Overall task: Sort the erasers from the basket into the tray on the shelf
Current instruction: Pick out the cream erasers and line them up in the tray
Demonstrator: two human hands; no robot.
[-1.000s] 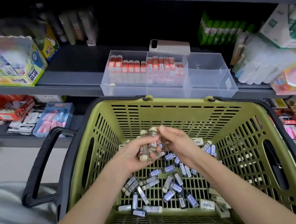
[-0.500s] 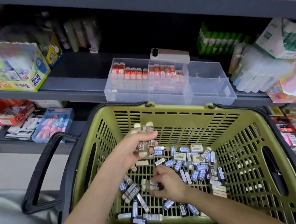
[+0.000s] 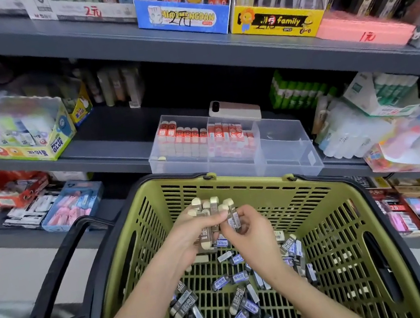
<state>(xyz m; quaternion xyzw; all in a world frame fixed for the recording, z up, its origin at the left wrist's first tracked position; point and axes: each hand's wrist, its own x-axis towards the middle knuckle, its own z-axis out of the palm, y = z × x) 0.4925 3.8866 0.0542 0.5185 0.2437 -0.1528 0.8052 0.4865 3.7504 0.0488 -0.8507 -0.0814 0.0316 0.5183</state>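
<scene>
- A stationery shop aisle: grey metal shelf [image 3: 109, 149] boards packed with boxed goods, pale tiled floor [image 3: 15, 269] below.
- On the middle shelf sits a clear three-part tray [image 3: 288, 163]. Its left and middle compartments hold red-sleeved erasers [image 3: 186, 135] standing on end, and a phone [image 3: 234, 109] lies just behind it.
- A green basket [image 3: 318, 197] with black handles stands in front of the shelf, and loose erasers [image 3: 243, 314] lie scattered flat on its floor, pointing every which way.
- Above the basket, the left hand [image 3: 188, 238] has its fingers wrapped round a bundle of erasers [image 3: 210, 207], long axes upright, cream tips toward the shelf.
- The right hand [image 3: 252, 231] pinches one dark-sleeved eraser at the bundle's right edge, also upright.
</scene>
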